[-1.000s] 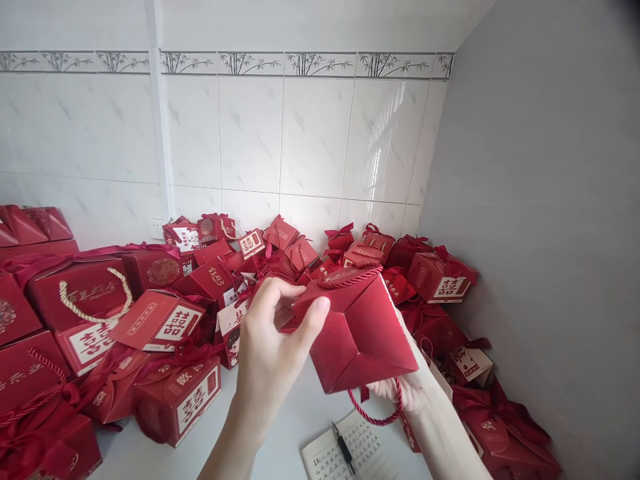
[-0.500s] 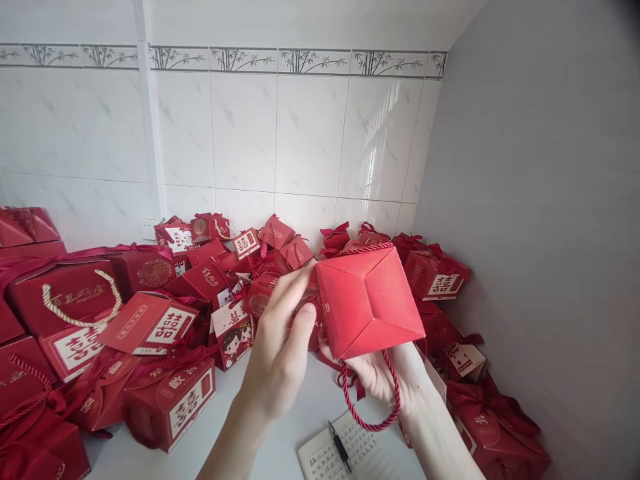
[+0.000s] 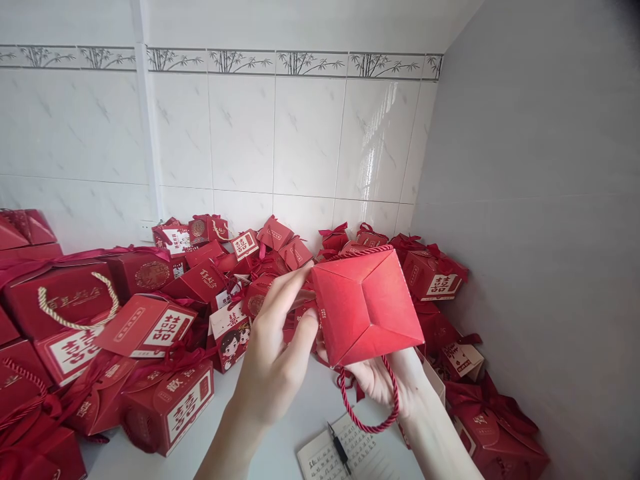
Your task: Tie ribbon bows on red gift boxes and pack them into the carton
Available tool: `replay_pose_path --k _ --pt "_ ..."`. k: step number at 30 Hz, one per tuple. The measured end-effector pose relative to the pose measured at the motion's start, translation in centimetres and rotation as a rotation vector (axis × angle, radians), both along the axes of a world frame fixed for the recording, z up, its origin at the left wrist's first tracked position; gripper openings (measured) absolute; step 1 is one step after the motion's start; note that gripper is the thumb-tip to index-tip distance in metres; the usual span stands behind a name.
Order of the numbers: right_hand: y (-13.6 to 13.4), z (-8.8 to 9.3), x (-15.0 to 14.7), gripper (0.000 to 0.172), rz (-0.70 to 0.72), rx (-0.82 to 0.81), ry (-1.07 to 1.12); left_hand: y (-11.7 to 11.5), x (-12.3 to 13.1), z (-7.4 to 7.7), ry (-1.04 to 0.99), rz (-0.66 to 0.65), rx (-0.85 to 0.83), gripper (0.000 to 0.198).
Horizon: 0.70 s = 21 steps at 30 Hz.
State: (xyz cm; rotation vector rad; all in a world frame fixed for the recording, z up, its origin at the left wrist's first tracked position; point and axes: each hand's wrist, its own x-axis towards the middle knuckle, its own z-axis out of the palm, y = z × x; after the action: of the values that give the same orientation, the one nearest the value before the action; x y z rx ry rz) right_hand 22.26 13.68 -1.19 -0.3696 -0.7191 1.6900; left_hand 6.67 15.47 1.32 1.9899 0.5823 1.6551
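Observation:
A red gift box (image 3: 367, 308) with folded seams on the face toward me is held up in the middle of the head view. Below it my right hand (image 3: 390, 380) supports the box, its fingers partly hidden behind it. A twisted dark red cord handle (image 3: 369, 428) loops down in front of that palm, and a second cord (image 3: 353, 252) runs along the upper edge. My left hand (image 3: 280, 347) is at the box's left side, thumb and fingers apart. Its fingertips reach the box's edge; whether they press on it I cannot tell.
Red gift boxes with ribbons and cord handles pile up on the left (image 3: 167, 407), along the tiled wall (image 3: 307, 133) and on the right (image 3: 500, 433). A notebook (image 3: 320, 460) with handwriting and a black pen (image 3: 340, 450) lie on the white table (image 3: 280, 443).
The box and both hands have stayed almost in place. The box has tilted slightly, its lower left corner a little lower, and the view has shifted slightly.

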Motion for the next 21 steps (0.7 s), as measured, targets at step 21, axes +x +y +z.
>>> replay_pose_path --k 21 --pt "-0.24 0.00 -0.07 0.042 0.026 0.012 -0.028 -0.64 -0.22 0.12 -0.065 -0.026 -0.053 0.038"
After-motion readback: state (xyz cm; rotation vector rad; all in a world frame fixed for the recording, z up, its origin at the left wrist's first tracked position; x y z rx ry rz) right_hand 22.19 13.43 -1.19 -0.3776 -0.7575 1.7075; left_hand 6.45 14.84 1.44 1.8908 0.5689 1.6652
